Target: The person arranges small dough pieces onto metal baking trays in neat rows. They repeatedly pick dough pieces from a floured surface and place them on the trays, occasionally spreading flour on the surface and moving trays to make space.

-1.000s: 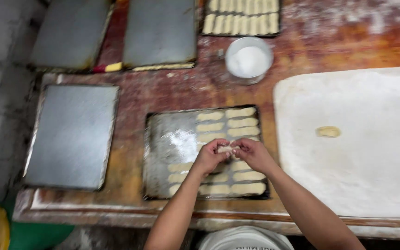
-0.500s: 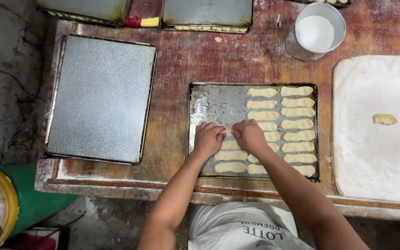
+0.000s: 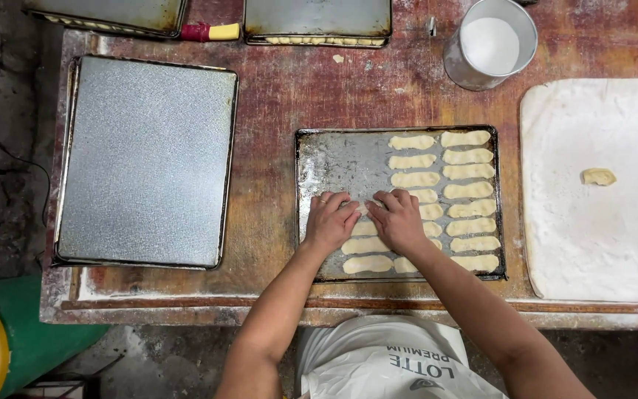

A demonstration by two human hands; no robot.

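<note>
Light is soft and even, from above — shadows are weak. A mild glare lies on the empty metal tray (image 3: 148,161). The picture is sharp; the floor at the left stays dim.

Just one head cam, looking straight down from fairly high, wooden table (image 3: 282,96) filling the frame, near edge at bottom.

Bare tray metal (image 3: 341,166) above hands (image 3: 367,219); dough rows (image 3: 467,192) crowd right; metal cup (image 3: 490,46) beyond tray.
</note>
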